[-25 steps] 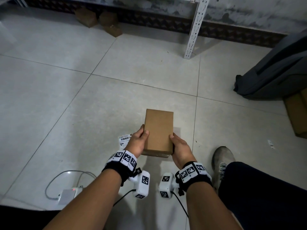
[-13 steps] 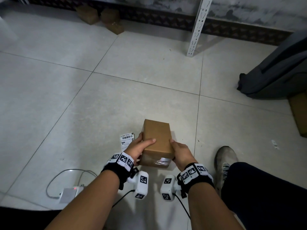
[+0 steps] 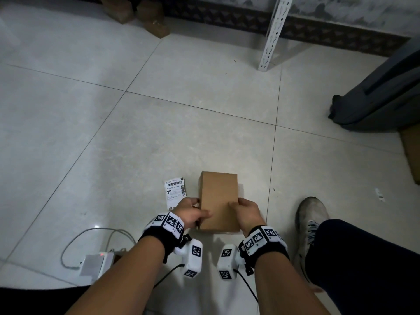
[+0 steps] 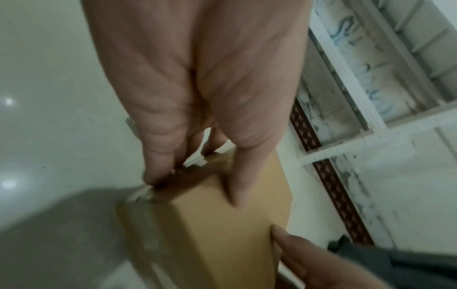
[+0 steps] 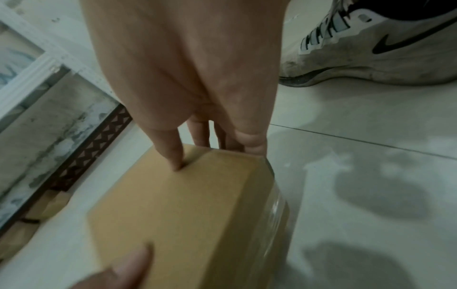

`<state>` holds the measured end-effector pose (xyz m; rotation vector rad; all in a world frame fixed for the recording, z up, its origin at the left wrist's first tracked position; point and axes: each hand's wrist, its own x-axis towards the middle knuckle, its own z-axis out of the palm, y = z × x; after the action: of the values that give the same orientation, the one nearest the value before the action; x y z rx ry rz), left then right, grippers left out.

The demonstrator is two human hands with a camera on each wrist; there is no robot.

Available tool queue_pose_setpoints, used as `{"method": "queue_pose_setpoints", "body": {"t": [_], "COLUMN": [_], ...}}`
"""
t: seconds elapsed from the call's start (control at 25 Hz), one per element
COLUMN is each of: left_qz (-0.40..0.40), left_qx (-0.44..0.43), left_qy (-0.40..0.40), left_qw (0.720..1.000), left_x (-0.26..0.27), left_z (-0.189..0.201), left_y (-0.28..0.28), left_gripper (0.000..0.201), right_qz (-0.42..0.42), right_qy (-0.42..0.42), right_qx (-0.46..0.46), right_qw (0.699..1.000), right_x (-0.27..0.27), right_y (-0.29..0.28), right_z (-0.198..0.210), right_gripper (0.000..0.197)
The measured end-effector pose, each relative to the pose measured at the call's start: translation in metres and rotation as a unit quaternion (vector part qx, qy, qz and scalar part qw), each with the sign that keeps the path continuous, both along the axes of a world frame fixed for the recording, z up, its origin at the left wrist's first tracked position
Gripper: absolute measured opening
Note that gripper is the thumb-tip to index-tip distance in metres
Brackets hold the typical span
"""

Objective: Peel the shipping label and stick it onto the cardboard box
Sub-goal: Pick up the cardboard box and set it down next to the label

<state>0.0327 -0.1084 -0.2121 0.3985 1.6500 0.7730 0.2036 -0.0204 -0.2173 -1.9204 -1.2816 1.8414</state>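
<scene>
A plain brown cardboard box (image 3: 218,198) lies flat on the tiled floor, broad face up. My left hand (image 3: 193,213) grips its near left edge, thumb on top (image 4: 237,187) and fingers down the side. My right hand (image 3: 246,210) grips the near right edge the same way, thumb (image 5: 173,154) pressed on the top face of the box (image 5: 178,211). A white shipping label (image 3: 175,189) with a barcode lies flat on the floor just left of the box, beyond my left hand. Clear tape runs along the box's side (image 5: 277,205).
A white power adapter (image 3: 96,264) with a grey cable lies at the near left. My shoe (image 3: 311,219) and dark trouser leg are at the right. A white shelf post (image 3: 272,32), small cardboard boxes (image 3: 136,12) by the wall and a dark bag (image 3: 381,92) stand farther off.
The box was held up and tipped over between both hands; now it lies flat on the floor beside the label, nearer to me, with both hands still gripping it.
</scene>
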Motion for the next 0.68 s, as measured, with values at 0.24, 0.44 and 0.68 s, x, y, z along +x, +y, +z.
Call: {"method": "queue_pose_setpoints", "body": {"t": [0.24, 0.44, 0.68], "left_qz": [-0.055, 0.011, 0.095], "left_qx": [0.01, -0.075, -0.184], "left_qy": [0.054, 0.032, 0.121], "left_qw": [0.997, 0.997, 0.971], "left_x": [0.0, -0.016, -0.064], "left_z": [-0.024, -0.029, -0.056], "left_y": [-0.007, 0.008, -0.005], "left_gripper": [0.027, 0.018, 0.056], "right_qz": [0.084, 0.008, -0.059], "right_qy": [-0.065, -0.125, -0.063], "right_qx": [0.036, 0.061, 0.182], "right_qw": [0.994, 0.99, 0.979], "right_x": [0.002, -0.009, -0.055], "right_y": [-0.008, -0.004, 0.019], "right_z": [-0.012, 0.018, 0.028], "right_gripper": [0.046, 0.046, 0.046]}}
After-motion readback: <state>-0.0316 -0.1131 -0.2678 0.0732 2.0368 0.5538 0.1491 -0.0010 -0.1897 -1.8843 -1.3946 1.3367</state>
